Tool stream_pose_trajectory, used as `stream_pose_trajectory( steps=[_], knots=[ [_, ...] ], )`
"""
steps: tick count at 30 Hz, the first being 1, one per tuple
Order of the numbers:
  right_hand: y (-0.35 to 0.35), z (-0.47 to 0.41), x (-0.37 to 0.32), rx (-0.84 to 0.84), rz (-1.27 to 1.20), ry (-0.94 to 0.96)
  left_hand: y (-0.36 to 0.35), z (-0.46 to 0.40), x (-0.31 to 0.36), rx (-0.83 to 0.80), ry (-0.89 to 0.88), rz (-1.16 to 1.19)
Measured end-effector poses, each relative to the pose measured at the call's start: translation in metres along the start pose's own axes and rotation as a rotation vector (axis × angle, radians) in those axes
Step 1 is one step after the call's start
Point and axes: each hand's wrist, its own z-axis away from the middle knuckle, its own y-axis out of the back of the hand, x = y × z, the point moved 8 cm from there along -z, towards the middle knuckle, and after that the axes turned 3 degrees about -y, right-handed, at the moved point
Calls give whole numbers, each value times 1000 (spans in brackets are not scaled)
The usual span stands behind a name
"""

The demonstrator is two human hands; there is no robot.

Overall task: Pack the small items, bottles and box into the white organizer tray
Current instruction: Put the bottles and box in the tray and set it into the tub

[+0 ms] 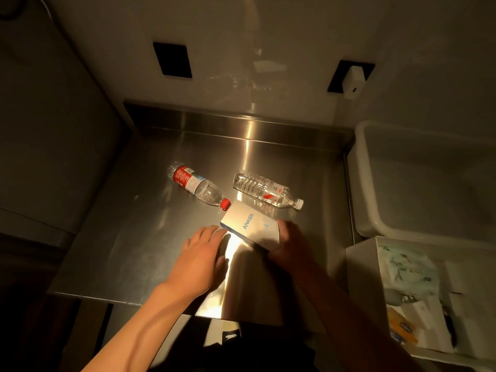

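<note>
A white Anker box (249,224) is tilted up off the steel table (139,237), and my right hand (291,241) grips its near right end. My left hand (202,255) lies flat and open just left of the box, fingertips close to its lower corner. Two clear plastic bottles lie on their sides behind the box: one with a red label and red cap (197,187) on the left, one with a white cap (267,189) on the right. The white organizer tray (357,267) stands at the lower right and holds a tissue pack (408,272) and other small items.
An empty white plastic tub (375,218) sits right of the table, behind the tray. A raised steel lip (236,124) runs along the table's back edge below the wall. The wall carries a dark socket plate (173,60) and a white plug adapter (354,81).
</note>
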Motion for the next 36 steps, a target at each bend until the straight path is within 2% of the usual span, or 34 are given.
stream_pose_trajectory(
  steps=[3, 6, 10, 14, 24, 30, 36],
  knots=[
    [27, 6, -15, 14, -37, 110, 10, -8, 13, 36, 9, 17],
    [59, 11, -26, -35, 22, 126, 30, -18, 38, 142, 1, 51],
    [111, 26, -24, -33, 62, 129, 50, -33, 88, 224, -136, 55],
    [174, 53, 5, 69, 80, 159, 51, -47, 148, 233, -255, 58],
    [289, 127, 150, 177, 35, 64, -8, -64, 315, 117, -483, 91],
    [297, 168, 219, 166, 12, 81, -62, -59, 373, -16, -512, 80],
    [278, 191, 274, 35, -5, 22, -113, -48, 401, -155, -488, -32]
  ],
)
